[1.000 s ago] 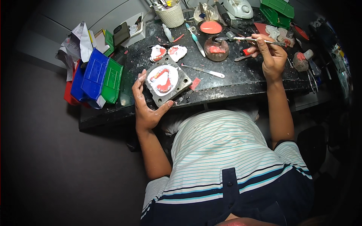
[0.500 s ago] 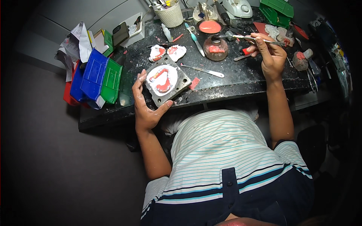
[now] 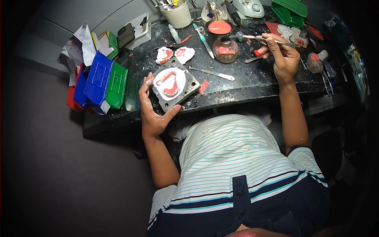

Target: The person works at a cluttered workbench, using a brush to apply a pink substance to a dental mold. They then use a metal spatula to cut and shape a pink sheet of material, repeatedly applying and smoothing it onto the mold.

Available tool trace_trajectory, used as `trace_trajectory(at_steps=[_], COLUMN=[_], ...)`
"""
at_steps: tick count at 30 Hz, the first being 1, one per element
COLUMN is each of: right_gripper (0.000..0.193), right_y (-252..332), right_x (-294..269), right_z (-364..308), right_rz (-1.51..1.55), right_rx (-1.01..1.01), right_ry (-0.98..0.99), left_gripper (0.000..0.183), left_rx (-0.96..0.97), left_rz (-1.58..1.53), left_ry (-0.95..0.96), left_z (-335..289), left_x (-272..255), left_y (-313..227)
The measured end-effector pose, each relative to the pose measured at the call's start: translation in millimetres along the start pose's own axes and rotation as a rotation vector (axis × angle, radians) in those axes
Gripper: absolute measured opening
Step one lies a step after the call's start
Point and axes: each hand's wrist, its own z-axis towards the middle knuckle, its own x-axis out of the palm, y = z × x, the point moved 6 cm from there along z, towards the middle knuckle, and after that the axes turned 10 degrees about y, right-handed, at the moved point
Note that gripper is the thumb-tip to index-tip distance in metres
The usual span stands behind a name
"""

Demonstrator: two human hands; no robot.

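Note:
My left hand [image 3: 153,116] grips a square grey metal dental flask [image 3: 169,103] by its left side and front corner, thumb and fingers spread around it. White plaster [image 3: 179,75] fills the flask, and a horseshoe of red-pink wax with teeth [image 3: 172,91] is set in it. In my right hand [image 3: 283,59] a thin metal wax spatula [image 3: 258,38] is pinched, its tip over the top of a round glass spirit burner [image 3: 227,59]. Whether a flame burns there I cannot tell. A small red object [image 3: 257,53] lies under the right fingers, partly hidden.
Behind the flask sit two plaster casts [image 3: 164,55] with red wax. A slim white-handled knife [image 3: 217,74], a toothbrush [image 3: 204,41] and a pink-filled bowl [image 3: 219,27] lie around the burner. Blue and green bins [image 3: 98,79] stand left; a glass jar [image 3: 314,63] is at right.
Almost nothing differs. Both hands keep their places, with the spatula tip still over the burner.

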Motion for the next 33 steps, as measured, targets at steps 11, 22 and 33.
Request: trace_trajectory(at_steps=[11,22,33], right_gripper=[0.023,0.023,0.023], right_y=[0.6,0.5,1.3], right_x=[1.3,0.7,0.7], right_z=[0.4,0.5,0.0], right_rz=[0.001,0.001,-0.004], right_rx=[-0.013,-0.021,-0.013], right_ry=[0.036,0.036,0.036], left_gripper=[0.101,0.102,0.100], left_rx=[0.003,0.008,0.011], left_rz=[0.008,0.016,0.050], left_ry=[0.005,0.004,0.012], left_z=[-0.3,-0.2,-0.4], left_x=[-0.4,0.0,-0.3], left_y=[0.4,1.3,1.7])
